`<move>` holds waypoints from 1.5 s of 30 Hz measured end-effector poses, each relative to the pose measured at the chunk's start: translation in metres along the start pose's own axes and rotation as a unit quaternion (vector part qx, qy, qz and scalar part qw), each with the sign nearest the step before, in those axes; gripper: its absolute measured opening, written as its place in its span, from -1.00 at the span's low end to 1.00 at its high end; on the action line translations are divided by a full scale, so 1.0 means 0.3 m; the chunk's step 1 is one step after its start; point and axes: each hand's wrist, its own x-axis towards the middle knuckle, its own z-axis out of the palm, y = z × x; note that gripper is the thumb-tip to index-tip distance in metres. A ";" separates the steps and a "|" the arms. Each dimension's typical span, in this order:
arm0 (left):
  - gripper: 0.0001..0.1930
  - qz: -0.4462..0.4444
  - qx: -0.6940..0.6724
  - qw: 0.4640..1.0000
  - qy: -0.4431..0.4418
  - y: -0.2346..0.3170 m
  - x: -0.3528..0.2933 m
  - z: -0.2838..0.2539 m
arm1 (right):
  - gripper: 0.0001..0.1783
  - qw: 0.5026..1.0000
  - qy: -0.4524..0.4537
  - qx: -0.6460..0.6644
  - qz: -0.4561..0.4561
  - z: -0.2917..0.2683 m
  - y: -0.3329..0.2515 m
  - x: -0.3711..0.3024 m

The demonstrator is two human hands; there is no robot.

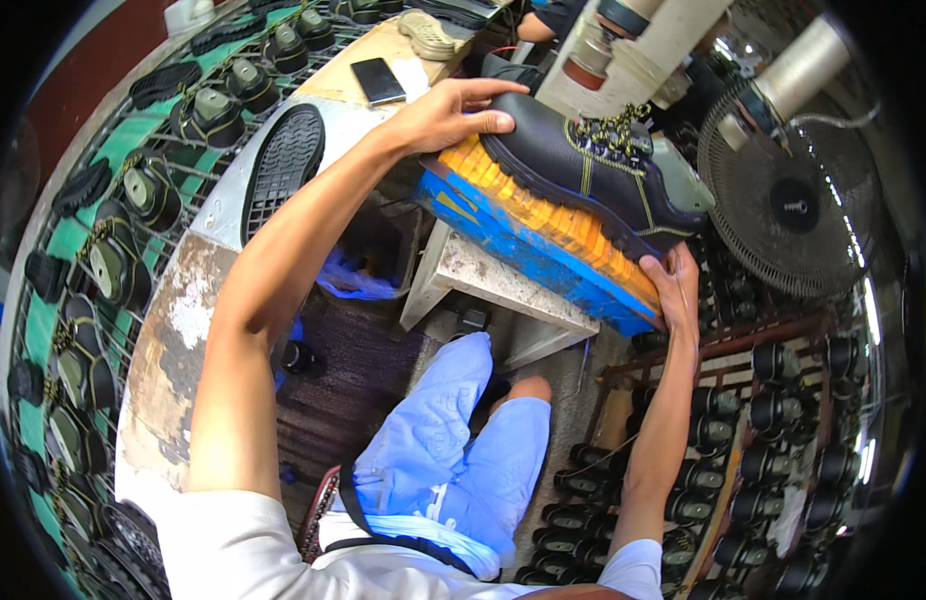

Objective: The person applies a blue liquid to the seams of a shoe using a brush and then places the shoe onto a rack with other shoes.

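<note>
A black leather work shoe point(553, 150) with yellow stitching and black-and-yellow laces lies lengthwise over a ribbed orange pad point(548, 213). A grey-green shoe last point(683, 178) sticks out of its opening. My left hand point(441, 118) is closed on the toe, thumb on the near side and fingers reaching over the top. At the heel, my right hand point(675, 285) grips from below with its thumb up against the shoe; its other fingers are partly hidden. Beneath the pad is a blue press bed point(523, 258) on a pale metal stand point(503, 285).
Press cylinders point(586, 65) hang just beyond the shoe. A fan point(791, 200) stands at right, above racks of shoes point(773, 410). On the worn left table lie a black outsole point(286, 160) and a phone point(377, 80). A shoe-laden wire rack point(148, 190) curves along the left.
</note>
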 end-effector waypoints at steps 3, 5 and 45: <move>-0.34 -0.021 0.013 1.000 -0.018 0.006 -0.004 -0.015 | -0.19 1.000 -0.011 0.005 0.004 0.003 -0.018 0.005; -0.22 0.043 0.060 0.996 -0.052 0.008 -0.017 -0.035 | -0.16 1.000 -0.008 0.009 0.001 0.011 -0.032 0.003; -0.28 -0.060 0.026 0.998 -0.017 0.031 0.026 -0.009 | -0.14 0.997 0.052 0.011 -0.047 0.030 -0.023 0.015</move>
